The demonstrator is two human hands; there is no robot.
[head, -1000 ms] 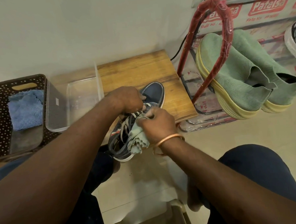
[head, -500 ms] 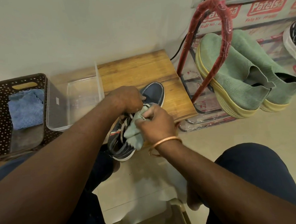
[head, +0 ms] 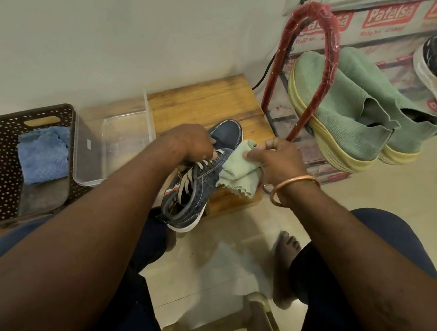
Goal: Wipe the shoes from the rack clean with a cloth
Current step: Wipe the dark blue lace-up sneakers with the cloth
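Left hand (head: 191, 144) grips the navy lace-up sneaker (head: 189, 199), toe toward the wooden board's (head: 201, 100) far edge; right hand (head: 279, 159) pinches pale green cloth (head: 238, 169).

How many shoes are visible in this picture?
4: a blue sneaker in the left hand, two green shoes on the red rack, one black patterned shoe at the right edge. More may be hidden beyond it.
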